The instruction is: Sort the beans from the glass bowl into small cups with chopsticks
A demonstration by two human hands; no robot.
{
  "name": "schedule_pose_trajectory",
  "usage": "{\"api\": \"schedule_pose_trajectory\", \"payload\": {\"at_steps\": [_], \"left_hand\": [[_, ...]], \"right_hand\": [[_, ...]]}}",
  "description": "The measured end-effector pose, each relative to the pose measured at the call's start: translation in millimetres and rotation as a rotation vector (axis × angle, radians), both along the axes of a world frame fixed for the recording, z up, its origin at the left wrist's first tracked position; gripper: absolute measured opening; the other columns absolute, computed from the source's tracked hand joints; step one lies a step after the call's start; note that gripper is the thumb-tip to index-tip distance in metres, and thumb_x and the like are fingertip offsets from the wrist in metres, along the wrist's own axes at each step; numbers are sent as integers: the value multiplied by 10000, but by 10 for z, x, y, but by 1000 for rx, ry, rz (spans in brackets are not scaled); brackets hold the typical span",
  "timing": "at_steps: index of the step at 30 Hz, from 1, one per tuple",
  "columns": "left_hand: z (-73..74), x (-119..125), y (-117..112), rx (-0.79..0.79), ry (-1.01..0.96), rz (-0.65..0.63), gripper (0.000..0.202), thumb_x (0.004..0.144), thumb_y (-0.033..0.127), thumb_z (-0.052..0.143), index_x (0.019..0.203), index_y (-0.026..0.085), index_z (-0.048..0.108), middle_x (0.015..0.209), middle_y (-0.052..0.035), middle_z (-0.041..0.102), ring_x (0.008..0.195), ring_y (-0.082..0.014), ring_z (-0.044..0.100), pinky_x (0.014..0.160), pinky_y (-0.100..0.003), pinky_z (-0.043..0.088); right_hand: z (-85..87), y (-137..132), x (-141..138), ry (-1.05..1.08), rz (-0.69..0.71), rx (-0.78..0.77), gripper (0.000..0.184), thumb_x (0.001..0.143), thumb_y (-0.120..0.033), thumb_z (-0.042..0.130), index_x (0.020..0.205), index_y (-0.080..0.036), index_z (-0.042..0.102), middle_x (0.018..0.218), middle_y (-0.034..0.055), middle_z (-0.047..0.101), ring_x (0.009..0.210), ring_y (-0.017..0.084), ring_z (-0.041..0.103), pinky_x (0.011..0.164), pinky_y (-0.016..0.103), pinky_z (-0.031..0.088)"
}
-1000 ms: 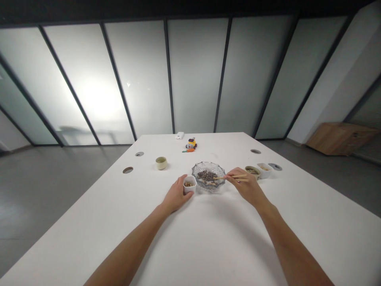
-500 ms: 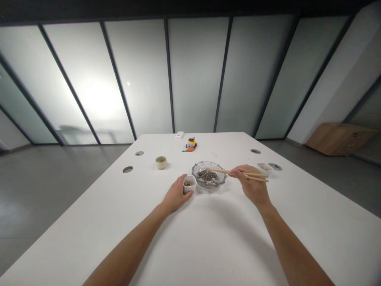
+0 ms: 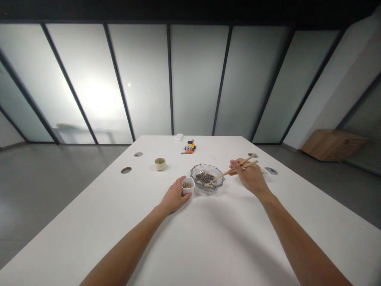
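On the white bench (image 3: 208,238), the left hand (image 3: 174,196) curls around a small white cup (image 3: 188,186) holding pale brown bits, its fingers closed on the cup's near side. Touching the cup at its 3 o'clock stands a cut-glass bowl (image 3: 207,177) with a heap of dark pieces in it. The right hand (image 3: 249,176), at the bowl's 3 o'clock, has its fingers pinched on a pair of wooden chopsticks (image 3: 235,168); the tips dip over the bowl's right rim among the dark pieces, the butt ends rising toward 2 o'clock. A pale green cup (image 3: 160,163) stands well apart at the bowl's 10 o'clock. At 12 o'clock, near the far edge, lie a yellow toy (image 3: 189,145) and a small white box (image 3: 178,137).
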State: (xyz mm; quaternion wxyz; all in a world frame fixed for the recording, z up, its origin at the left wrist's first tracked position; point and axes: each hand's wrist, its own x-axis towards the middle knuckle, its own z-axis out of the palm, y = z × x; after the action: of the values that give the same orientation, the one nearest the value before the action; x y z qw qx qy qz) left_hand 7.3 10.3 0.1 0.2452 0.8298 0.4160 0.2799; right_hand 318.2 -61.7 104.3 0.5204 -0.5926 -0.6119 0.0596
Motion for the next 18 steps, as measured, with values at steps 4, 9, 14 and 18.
{"api": "schedule_pose_trajectory", "payload": {"at_steps": [4,9,14,18], "left_hand": [[-8,-2,5,-1,1,-3,726,913,316,721,1572,152,463,1519,-201,627,1356,-359,647,1187,-515,488],[-33,1,19,8,-12,-1,730,903,297,740,1573,181,473,1517,-180,635,1362,-347,647,1190,-497,486],[-26,10,14,-10,27,9,750,909,303,731,1590,167,448,1551,-180,610,1385,-337,626,1208,-479,463],[-7,12,4,-16,20,10,758,906,309,731,1594,165,446,1545,-181,617,1394,-341,619,1212,-484,461]], "right_hand": [[-131,156,-63,-44,149,-147,510,984,-691,603,719,-265,691,661,27,772,599,239,780,547,318,601],[-498,265,-262,83,127,-50,566,949,-772,592,806,-246,744,841,75,824,736,255,808,679,368,657],[-532,220,-147,163,-14,30,638,891,-855,607,811,-239,754,860,93,824,782,273,811,752,392,662],[-463,167,-30,330,-18,8,635,861,-867,636,821,-242,740,823,95,817,709,287,804,678,414,682]]}}
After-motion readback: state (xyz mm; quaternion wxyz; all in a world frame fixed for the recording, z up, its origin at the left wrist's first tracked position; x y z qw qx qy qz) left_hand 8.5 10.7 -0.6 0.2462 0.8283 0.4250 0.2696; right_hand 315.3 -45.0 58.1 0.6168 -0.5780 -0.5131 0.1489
